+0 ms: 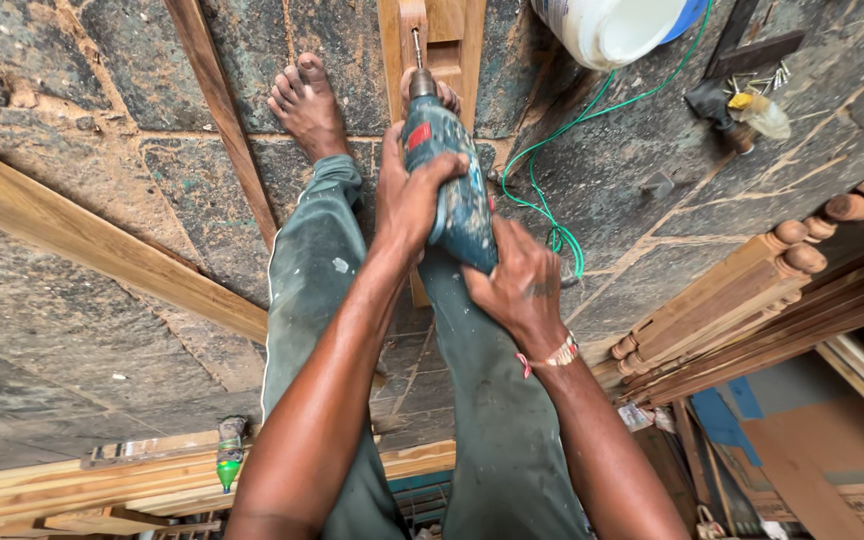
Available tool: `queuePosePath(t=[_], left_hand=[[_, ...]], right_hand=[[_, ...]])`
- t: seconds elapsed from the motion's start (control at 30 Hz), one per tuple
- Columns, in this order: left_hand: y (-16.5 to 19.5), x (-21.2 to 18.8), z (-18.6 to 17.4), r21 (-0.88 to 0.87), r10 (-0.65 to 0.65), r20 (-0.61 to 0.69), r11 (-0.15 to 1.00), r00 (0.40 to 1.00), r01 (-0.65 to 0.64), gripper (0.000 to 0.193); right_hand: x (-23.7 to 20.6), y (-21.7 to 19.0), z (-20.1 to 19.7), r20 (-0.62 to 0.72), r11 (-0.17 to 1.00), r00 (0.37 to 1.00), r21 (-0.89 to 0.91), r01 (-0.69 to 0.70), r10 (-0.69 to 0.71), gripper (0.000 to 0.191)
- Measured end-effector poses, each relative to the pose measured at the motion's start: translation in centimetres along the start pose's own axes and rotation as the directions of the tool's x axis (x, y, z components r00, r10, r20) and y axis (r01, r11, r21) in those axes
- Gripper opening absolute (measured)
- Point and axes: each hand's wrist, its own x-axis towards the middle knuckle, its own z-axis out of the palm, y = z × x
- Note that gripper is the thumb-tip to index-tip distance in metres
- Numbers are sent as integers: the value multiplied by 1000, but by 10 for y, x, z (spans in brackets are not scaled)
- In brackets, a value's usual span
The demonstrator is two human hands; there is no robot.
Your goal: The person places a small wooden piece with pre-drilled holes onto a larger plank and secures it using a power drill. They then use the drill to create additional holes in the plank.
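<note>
A blue-green electric drill [452,170] points away from me, its bit [417,48] touching a light wooden piece [457,45] on the stone floor. My left hand [407,195] wraps the drill's front body. My right hand [522,285] grips its rear handle. My bare feet [307,100] rest on the floor; the right foot is mostly hidden behind the drill, on the wooden piece.
A green cord [542,195] trails across the floor. A white bucket [612,28] stands at the top. Long wooden slats [222,110] and a plank [82,235] lie to the left, turned wooden posts [742,290] to the right, more slats [102,485] below.
</note>
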Motion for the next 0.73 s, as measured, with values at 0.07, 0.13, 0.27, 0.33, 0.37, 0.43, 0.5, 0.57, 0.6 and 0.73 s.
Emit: queuePosePath(t=[0.07,0.13,0.27,0.33,0.37,0.43,0.5,0.57,0.6,0.73], left_hand=[[-10,-11,-5,118,45,-6,992,999,-44,83],[-22,-26,-7,232,121,7,965,993,-119,87],[-45,-50,0,274,108,122,952,987,-138,102],[-59,-59,8,289,138,197,938,971,-192,108],[-67,-61,11,328,225,239,897,944,-297,110],[-79,-60,9,348,302,322,844,897,-409,111],[-93,-59,5,316,291,391,848,873,-425,109],[-111,-56,4,426,267,333,813,904,-397,95],[-119,-52,2,481,259,306,788,916,-383,88],[-148,-31,-23,623,267,170,717,949,-313,53]], right_hand=[[-13,4,-3,62,996,998,86,-5,0,63],[-29,17,-12,159,973,987,227,-26,-11,75],[-18,55,-2,435,636,860,590,-497,267,64],[1,74,12,453,427,838,721,-546,305,71],[6,80,20,426,509,851,682,-526,308,72],[16,89,39,370,652,877,589,-477,308,75],[19,104,52,266,680,931,637,-363,248,75],[26,121,73,164,716,949,625,-311,269,80],[33,130,87,108,735,941,599,-320,321,84],[71,177,142,-115,860,944,457,-225,308,87]])
